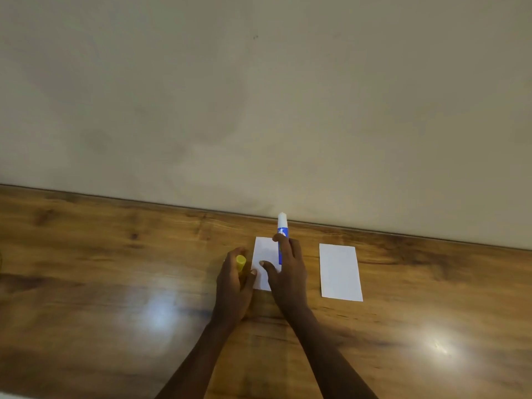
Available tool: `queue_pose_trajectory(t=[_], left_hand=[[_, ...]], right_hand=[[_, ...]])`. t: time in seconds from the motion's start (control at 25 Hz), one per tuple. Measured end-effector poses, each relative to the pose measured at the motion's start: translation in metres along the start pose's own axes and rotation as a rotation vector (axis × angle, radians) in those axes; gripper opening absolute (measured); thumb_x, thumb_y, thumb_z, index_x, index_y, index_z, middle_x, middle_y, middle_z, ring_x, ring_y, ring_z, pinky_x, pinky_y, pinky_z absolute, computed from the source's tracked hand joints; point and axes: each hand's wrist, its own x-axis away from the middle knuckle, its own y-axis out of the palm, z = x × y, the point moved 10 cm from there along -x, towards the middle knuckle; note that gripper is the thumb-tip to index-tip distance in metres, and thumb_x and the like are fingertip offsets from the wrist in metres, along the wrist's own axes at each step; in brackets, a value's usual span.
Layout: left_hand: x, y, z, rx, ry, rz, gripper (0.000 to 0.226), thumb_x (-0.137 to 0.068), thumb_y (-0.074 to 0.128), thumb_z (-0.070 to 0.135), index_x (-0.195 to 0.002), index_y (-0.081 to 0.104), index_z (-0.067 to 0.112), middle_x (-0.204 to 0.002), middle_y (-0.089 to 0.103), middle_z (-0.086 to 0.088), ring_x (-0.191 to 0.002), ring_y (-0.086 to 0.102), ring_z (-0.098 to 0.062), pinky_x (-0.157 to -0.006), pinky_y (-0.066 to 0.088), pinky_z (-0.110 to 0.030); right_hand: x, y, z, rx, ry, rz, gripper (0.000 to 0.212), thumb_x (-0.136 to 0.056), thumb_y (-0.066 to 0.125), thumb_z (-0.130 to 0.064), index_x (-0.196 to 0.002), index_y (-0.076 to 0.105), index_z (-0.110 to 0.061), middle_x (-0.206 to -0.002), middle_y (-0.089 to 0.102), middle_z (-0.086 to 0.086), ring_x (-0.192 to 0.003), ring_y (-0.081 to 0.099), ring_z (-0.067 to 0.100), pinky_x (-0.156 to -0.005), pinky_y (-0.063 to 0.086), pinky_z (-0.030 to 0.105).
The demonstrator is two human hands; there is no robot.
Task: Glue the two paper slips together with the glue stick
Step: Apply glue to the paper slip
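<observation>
Two white paper slips lie on the wooden table. The left slip [263, 250] is partly covered by both hands; the right slip [340, 272] lies flat and apart to the right. My right hand [288, 269] holds the blue glue stick [282, 240], uncapped, with its white tip pointing away toward the wall, above the left slip. My left hand [234, 279] holds the yellow cap [240, 262] at the left slip's left edge, with its thumb resting on that slip.
The wooden table [115, 269] runs up to a plain beige wall [259, 96] just beyond the slips. Two bright light reflections sit on the tabletop, at the front left and front right.
</observation>
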Motion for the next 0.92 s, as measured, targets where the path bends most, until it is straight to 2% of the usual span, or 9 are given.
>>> queue_pose_trajectory(t=[0.12, 0.28, 0.48, 0.52, 0.6, 0.72, 0.8, 0.84, 0.92], left_hand=[[0.001, -0.004, 0.000, -0.005, 0.051, 0.067, 0.046, -0.080, 0.063, 0.006, -0.122, 0.044, 0.001, -0.123, 0.057, -0.017, -0.109, 0.048, -0.014, -0.086, 0.037, -0.012], [0.006, -0.004, -0.002, -0.037, 0.003, 0.066, 0.057, -0.076, 0.068, 0.007, -0.126, 0.040, 0.002, -0.131, 0.050, -0.018, -0.120, 0.047, -0.027, -0.095, 0.037, -0.028], [0.037, 0.003, -0.005, -0.160, -0.072, 0.074, 0.073, -0.074, 0.070, 0.024, -0.132, 0.030, 0.005, -0.138, 0.041, -0.019, -0.130, 0.036, -0.033, -0.111, 0.029, -0.050], [0.040, 0.000, -0.005, -0.180, -0.073, 0.098, 0.075, -0.073, 0.071, 0.026, -0.132, 0.031, 0.004, -0.137, 0.041, -0.020, -0.129, 0.036, -0.034, -0.112, 0.025, -0.051], [0.039, -0.005, -0.004, -0.209, -0.071, 0.127, 0.080, -0.071, 0.072, 0.030, -0.133, 0.029, 0.003, -0.139, 0.039, -0.020, -0.131, 0.034, -0.034, -0.115, 0.017, -0.050], [0.032, -0.003, -0.005, -0.216, -0.077, 0.124, 0.086, -0.069, 0.072, 0.032, -0.135, 0.023, 0.006, -0.144, 0.033, -0.017, -0.135, 0.027, -0.033, -0.116, 0.007, -0.049], [0.030, -0.001, -0.002, -0.213, -0.037, 0.115, 0.085, -0.068, 0.071, 0.028, -0.134, 0.022, 0.008, -0.143, 0.032, -0.017, -0.135, 0.027, -0.034, -0.115, 0.004, -0.053], [0.030, 0.000, 0.000, -0.218, -0.007, 0.117, 0.082, -0.068, 0.071, 0.025, -0.132, 0.022, 0.010, -0.142, 0.033, -0.018, -0.134, 0.028, -0.036, -0.113, 0.004, -0.056], [0.029, 0.000, 0.004, -0.230, 0.044, 0.132, 0.075, -0.068, 0.072, 0.023, -0.124, 0.022, 0.020, -0.140, 0.035, -0.021, -0.132, 0.031, -0.040, -0.109, 0.004, -0.061]], right_hand=[[0.005, 0.011, 0.012, 0.045, 0.046, -0.098, 0.055, -0.078, 0.066, -0.014, -0.126, 0.040, -0.016, -0.138, 0.041, 0.009, -0.121, 0.044, 0.023, -0.095, 0.043, 0.030], [0.028, 0.006, 0.028, 0.086, 0.016, -0.253, 0.052, -0.076, 0.067, -0.012, -0.122, 0.043, -0.016, -0.137, 0.042, 0.009, -0.118, 0.046, 0.022, -0.095, 0.043, 0.029], [0.033, -0.007, 0.024, 0.082, -0.049, -0.430, 0.058, -0.073, 0.070, -0.008, -0.123, 0.042, -0.016, -0.135, 0.044, 0.008, -0.116, 0.046, 0.022, -0.091, 0.037, 0.024], [0.031, -0.012, 0.018, 0.065, -0.072, -0.389, 0.057, -0.072, 0.071, -0.007, -0.121, 0.044, -0.014, -0.131, 0.048, 0.009, -0.112, 0.049, 0.022, -0.091, 0.038, 0.025], [0.028, -0.032, 0.004, -0.039, -0.097, -0.136, 0.042, -0.071, 0.072, -0.008, -0.109, 0.053, -0.010, -0.109, 0.060, 0.005, -0.092, 0.055, 0.012, -0.082, 0.044, 0.025], [0.034, -0.050, 0.024, -0.514, 0.127, 0.205, 0.011, -0.080, 0.063, -0.014, -0.082, 0.058, -0.023, -0.068, 0.062, -0.011, -0.057, 0.058, 0.003, -0.058, 0.045, 0.021], [0.032, -0.038, 0.044, -0.812, 0.298, 0.225, 0.009, -0.086, 0.054, -0.014, -0.088, 0.060, -0.019, -0.055, 0.062, -0.010, -0.045, 0.056, 0.005, -0.046, 0.045, 0.016], [0.030, -0.028, 0.048, -0.857, 0.345, 0.164, 0.013, -0.087, 0.051, -0.012, -0.097, 0.060, -0.012, -0.059, 0.065, -0.005, -0.045, 0.058, 0.005, -0.044, 0.045, 0.014], [0.025, -0.013, 0.050, -0.751, 0.379, 0.032, 0.023, -0.086, 0.053, -0.010, -0.106, 0.056, -0.001, -0.074, 0.066, 0.007, -0.054, 0.063, 0.007, -0.050, 0.048, 0.012]])
